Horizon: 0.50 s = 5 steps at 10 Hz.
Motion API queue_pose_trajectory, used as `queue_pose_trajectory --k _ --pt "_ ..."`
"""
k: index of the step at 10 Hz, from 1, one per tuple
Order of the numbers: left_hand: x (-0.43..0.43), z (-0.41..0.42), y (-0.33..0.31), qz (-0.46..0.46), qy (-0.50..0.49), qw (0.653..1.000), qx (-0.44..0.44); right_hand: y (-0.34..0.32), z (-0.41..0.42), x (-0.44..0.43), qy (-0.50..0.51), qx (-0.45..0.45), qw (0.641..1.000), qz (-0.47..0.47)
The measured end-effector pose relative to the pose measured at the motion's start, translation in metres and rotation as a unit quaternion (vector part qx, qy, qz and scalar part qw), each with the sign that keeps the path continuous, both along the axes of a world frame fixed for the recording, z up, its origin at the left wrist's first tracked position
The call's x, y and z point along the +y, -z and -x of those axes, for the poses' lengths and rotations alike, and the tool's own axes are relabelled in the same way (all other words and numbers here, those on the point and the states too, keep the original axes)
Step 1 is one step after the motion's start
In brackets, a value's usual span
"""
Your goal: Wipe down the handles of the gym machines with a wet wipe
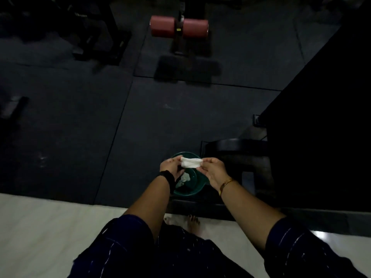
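Now, with the left hand and right hand each pinching an end of the white wipe above the near green basin, twist firmly so drips fall inside.

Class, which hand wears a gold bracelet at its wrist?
The right hand: a gold bracelet circles its wrist, while the left hand wears a black band. Both pinch the white wipe.

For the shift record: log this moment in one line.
stage: prep | left hand: pinches wipe end | right hand: pinches other end | wipe: stretched above green basin
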<state>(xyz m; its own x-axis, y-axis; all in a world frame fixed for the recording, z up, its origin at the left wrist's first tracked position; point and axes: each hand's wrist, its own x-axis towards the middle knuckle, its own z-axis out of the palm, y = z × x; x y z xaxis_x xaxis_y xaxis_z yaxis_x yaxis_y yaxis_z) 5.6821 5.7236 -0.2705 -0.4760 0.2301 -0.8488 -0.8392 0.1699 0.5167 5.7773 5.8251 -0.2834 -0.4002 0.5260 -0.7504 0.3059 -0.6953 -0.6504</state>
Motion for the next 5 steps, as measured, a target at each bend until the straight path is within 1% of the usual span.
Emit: queue_pose_trajectory --k 2,3,4,5 --pt "0.018 0.026 0.018 0.023 0.014 0.998 -0.050 0.036 0.034 0.020 -0.021 -0.075 0.996 -0.032" --pt "0.014 0.038 0.024 0.014 0.005 0.997 -0.082 0.045 0.041 0.026 -0.019 -0.115 0.992 -0.043" --pt "0.005 0.048 0.036 -0.005 -0.033 0.996 -0.079 0.049 0.042 0.029 0.020 -0.112 0.993 -0.019" --pt "0.002 0.061 0.038 -0.012 -0.068 0.996 -0.057 0.036 0.044 0.031 0.040 -0.111 0.993 -0.025"
